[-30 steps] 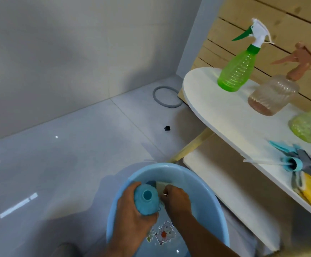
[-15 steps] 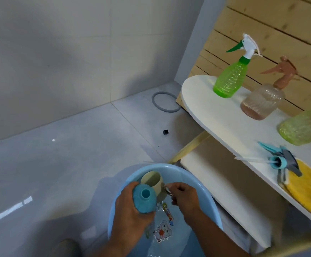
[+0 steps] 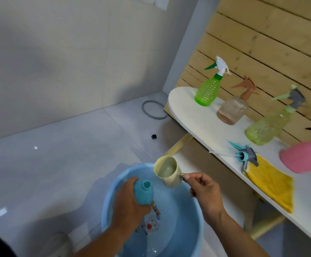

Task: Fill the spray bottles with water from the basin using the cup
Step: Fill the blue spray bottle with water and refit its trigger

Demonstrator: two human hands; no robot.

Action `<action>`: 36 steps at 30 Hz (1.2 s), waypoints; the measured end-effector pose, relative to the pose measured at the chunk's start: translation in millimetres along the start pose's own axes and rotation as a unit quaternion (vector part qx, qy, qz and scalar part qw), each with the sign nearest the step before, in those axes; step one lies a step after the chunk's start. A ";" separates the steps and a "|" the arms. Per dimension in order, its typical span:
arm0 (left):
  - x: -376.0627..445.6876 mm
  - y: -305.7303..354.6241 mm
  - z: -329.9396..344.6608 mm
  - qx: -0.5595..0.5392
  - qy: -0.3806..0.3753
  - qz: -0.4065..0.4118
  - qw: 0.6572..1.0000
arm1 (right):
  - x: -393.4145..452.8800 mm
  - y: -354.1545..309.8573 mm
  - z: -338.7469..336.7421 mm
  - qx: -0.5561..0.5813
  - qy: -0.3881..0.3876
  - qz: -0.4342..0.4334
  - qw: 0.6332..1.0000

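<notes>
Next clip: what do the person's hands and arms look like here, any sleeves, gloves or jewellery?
Both the left hand and the right hand are bare, with no gloves. Both forearms are uncovered as far as the frame edge, so no sleeves show. No watch, ring or bracelet can be made out, though the image is soft.

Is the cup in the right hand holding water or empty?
Holding water. The cup, held by its handle in the right hand above the basin, shows a liquid surface inside.
</notes>
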State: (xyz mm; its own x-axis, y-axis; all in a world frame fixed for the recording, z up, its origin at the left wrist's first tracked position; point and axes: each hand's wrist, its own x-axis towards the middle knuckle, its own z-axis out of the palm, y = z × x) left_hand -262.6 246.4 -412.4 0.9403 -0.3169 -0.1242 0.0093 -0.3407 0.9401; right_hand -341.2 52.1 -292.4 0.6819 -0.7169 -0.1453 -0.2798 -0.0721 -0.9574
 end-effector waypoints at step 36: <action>0.9 22.6 2.9 0.027 -0.011 0.019 0.999 | -49.9 -68.1 -10.7 -0.191 -0.072 -0.212 0.956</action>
State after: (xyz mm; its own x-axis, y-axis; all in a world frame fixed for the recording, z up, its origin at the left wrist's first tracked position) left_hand -262.5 235.8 -392.2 0.9318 -0.3498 -0.0965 -0.0452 -0.3757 0.9256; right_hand -363.4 85.4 -217.3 0.8668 -0.4666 0.1758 -0.1658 -0.6022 -0.7809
